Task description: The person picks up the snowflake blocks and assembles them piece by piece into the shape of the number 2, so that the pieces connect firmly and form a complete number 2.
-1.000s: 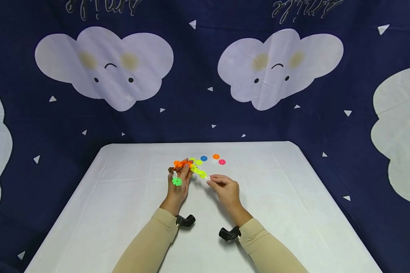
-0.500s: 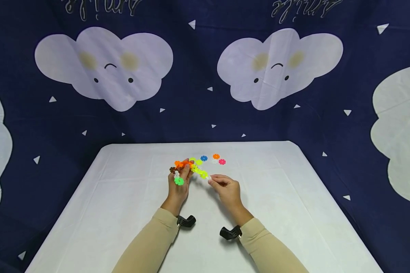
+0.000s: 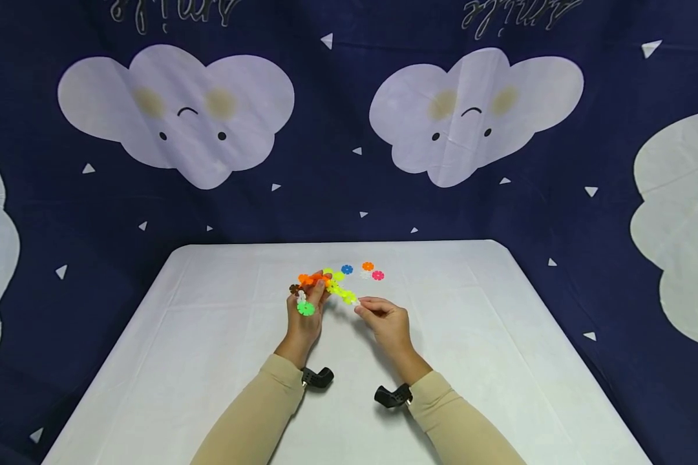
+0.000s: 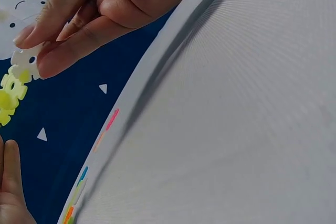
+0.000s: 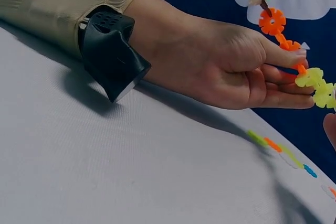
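My left hand (image 3: pixel 304 326) holds a chain of interlocking snowflake discs above the table, with orange discs (image 5: pixel 272 21) between thumb and fingers. At the chain's left end hang a brown disc (image 3: pixel 294 289), a white one and a green disc (image 3: pixel 306 309). Yellow discs (image 3: pixel 348 297) run from the orange part toward the right. My right hand (image 3: pixel 390 326) pinches a white disc (image 4: pixel 23 62) between thumb and fingertips, right at the yellow end. In the left wrist view this white disc overlaps the last yellow disc (image 4: pixel 12 85).
Loose discs lie on the white table (image 3: pixel 471 349) behind the hands: a blue disc (image 3: pixel 347 269), an orange disc (image 3: pixel 368 266), a pink disc (image 3: pixel 378 275), a white one and some yellow ones (image 3: pixel 338 276). A dark blue cloud-print cloth (image 3: pixel 331 129) hangs behind the table.
The chain has turned slightly, its green and brown end shifting a little to the right. Both hands have moved very slightly right, keeping their grips.
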`<state>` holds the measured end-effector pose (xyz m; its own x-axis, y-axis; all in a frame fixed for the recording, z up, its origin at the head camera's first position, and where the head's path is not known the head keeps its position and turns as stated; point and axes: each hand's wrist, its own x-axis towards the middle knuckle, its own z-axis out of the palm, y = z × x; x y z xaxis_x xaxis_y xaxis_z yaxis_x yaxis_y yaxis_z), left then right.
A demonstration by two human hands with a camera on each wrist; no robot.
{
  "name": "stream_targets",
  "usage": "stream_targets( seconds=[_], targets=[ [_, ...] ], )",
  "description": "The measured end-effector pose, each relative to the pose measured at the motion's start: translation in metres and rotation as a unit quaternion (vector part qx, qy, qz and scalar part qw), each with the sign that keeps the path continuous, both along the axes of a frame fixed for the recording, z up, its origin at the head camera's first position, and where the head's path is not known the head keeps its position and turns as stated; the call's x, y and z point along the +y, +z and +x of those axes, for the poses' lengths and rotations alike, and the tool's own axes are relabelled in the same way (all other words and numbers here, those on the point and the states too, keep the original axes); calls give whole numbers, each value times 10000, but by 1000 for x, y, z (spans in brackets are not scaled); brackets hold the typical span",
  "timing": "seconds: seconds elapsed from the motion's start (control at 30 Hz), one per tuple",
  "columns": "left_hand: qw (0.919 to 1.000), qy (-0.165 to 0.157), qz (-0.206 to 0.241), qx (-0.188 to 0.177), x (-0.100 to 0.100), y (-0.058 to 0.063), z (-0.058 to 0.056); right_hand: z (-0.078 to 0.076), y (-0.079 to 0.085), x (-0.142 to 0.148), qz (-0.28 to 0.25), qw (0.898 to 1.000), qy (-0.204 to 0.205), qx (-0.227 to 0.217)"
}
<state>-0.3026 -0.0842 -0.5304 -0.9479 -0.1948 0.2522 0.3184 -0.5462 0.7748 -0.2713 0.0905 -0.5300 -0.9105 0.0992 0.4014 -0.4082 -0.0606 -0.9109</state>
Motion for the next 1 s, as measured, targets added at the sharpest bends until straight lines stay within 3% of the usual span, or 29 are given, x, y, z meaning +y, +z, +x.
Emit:
stream_targets(
  seconds=[0.13,0.37,0.5,0.6,0.7,0.83,0.9,1.0],
  targets=[
    [9999,-95,80,-16,-2,5,3,-6,-12,-2,82,9998,114,135],
    [9965,-183,653,-492,-6,-10,-11,-13,-19,5,8,9980,618,142],
    [9937,-218,834,-710,-6,-14,-15,-23,-18,17,402,9990,141,-119],
    [9927,-255,877,-789,-8,-14,-15,-38,-17,26,1140,9920,-404,-349],
    [9918,-287,936,-826,-9,-14,-15,-59,-21,34,2259,9700,-793,-436],
    [9902,-379,1067,-814,-9,-14,-15,-88,-27,42,3741,9224,-934,-223],
    [9898,-423,1071,-834,-9,-14,-16,-99,-29,44,4253,9005,-911,-42],
    [9896,-431,1074,-849,-9,-15,-16,-111,-28,43,4605,8840,-797,94]
  ],
)
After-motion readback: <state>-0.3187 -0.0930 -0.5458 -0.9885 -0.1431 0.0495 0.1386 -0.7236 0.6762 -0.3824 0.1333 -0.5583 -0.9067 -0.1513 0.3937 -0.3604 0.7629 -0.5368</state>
